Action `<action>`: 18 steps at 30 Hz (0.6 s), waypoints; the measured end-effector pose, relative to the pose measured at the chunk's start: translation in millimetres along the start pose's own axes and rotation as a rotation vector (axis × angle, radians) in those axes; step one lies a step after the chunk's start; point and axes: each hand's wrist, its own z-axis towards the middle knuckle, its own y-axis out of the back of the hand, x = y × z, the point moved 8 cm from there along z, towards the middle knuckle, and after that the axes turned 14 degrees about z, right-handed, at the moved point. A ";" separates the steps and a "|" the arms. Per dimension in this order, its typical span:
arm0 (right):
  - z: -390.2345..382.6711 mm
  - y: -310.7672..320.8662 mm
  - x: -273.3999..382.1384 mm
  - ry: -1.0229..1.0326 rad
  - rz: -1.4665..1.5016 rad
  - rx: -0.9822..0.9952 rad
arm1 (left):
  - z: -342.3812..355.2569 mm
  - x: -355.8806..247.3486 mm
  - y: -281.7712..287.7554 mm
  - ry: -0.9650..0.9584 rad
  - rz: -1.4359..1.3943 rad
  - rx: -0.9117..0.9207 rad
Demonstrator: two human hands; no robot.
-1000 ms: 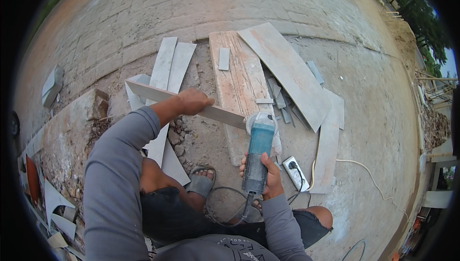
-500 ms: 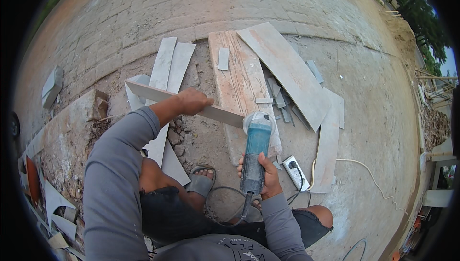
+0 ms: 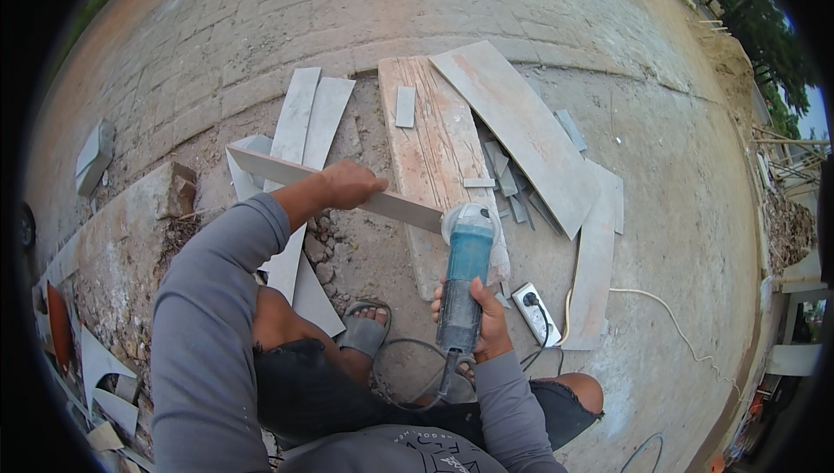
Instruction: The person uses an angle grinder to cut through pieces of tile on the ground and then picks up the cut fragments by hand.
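My left hand (image 3: pixel 352 185) is closed on a long narrow tile strip (image 3: pixel 401 209), which slants down to the right. The strip's right end meets the head of a blue angle grinder (image 3: pixel 469 251), at the round guard. Around the grinder's dark body wraps my right hand (image 3: pixel 488 317), thumb on top. Whether the disc is spinning cannot be made out. Under the strip's right end lies a scored, worn board (image 3: pixel 434 143), with a small cut tile piece (image 3: pixel 405 106) and a thin offcut (image 3: pixel 479 183) on it.
A wide tile (image 3: pixel 521 130) leans over several offcuts (image 3: pixel 508 179) right of the board. Long tile strips (image 3: pixel 296 117) lie on the left. A white power strip (image 3: pixel 537 313) with a plugged-in black cord sits by my right hand. My sandalled foot (image 3: pixel 365 334) is near the board.
Almost nothing differs. The grinder has shifted very slightly to the right, while the tile strip and my left hand stay where they were.
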 end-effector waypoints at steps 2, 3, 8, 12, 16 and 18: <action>-0.1 -1.4 -0.8 0.001 -0.013 -0.008 | 0.0 -0.2 0.5 -0.006 -0.009 -0.002; -0.1 -1.2 -1.1 -0.004 -0.013 -0.008 | -0.2 -0.3 1.1 -0.006 -0.008 -0.005; -0.3 -1.2 0.0 0.010 -0.031 -0.008 | -0.7 -0.3 2.3 0.001 -0.001 -0.002; -2.5 2.6 1.9 0.015 -0.017 -0.017 | -0.7 -0.5 2.7 0.003 0.007 0.004; -5.0 4.6 3.9 0.022 -0.005 -0.016 | 0.2 0.1 0.2 0.006 0.013 0.015; -5.6 3.7 5.0 0.028 -0.007 -0.009 | 0.2 0.2 0.1 0.004 0.013 0.011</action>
